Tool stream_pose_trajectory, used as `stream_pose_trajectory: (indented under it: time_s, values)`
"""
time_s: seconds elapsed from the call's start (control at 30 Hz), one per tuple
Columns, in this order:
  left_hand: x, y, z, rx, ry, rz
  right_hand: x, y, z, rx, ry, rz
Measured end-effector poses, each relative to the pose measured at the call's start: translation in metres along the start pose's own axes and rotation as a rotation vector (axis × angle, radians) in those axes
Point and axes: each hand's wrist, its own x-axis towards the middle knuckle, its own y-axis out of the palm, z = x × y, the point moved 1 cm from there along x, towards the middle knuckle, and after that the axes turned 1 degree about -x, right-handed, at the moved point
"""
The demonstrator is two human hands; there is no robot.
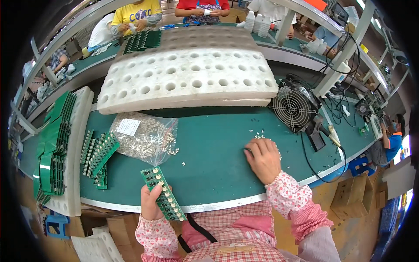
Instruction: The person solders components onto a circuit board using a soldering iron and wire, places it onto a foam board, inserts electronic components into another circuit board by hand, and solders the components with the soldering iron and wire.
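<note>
My left hand [151, 201] grips a green circuit board [164, 194] near the table's front edge. The board is long and narrow, tilted, with a row of small whitish parts along it. Farther right, my right hand [264, 160] lies palm down on the green table, its bent fingers closed over a small heap of white parts [260, 136]. Whatever is under those fingertips is hidden. Beyond the held board rests a clear plastic bag [142, 136] full of small whitish connectors, some spilling from its mouth. Left of the bag lie several similar boards [103, 153], loosely piled.
A thick white foam block [187, 81] with rows of holes spans the back, bearing green boards [143, 41]. Stacked green boards [55, 144] fill a foam tray at left. A fan [293, 107] and a soldering iron [334, 135] with a cord stand right. Co-workers sit opposite.
</note>
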Motion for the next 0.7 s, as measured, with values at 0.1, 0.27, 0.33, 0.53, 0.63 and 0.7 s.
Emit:
stream_pose_trajectory:
  time_s: [0.1, 0.27, 0.33, 0.53, 0.63, 0.7]
  values:
    - [0.002, 0.009, 0.000, -0.012, 0.004, -0.006, 0.028, 0.014, 0.046, 0.275, -0.045, 0.020]
    - [0.002, 0.006, 0.004, -0.026, 0.027, -0.054, 0.062, 0.075, 0.117, 0.453, -0.290, -0.043]
    - [0.003, 0.001, 0.005, -0.014, 0.020, -0.061, 0.056, 0.081, 0.115, 0.399, -0.318, 0.052]
    - [0.001, 0.004, 0.002, -0.013, 0.028, -0.003, 0.019, 0.036, 0.046, 0.175, -0.219, 0.120]
    - [0.003, 0.006, -0.001, -0.001, -0.032, -0.015, -0.002, 0.011, 0.005, 0.034, -0.159, 0.122]
    - [0.005, 0.008, -0.003, 0.014, -0.074, -0.033, -0.012, 0.000, -0.015, -0.012, -0.115, 0.119]
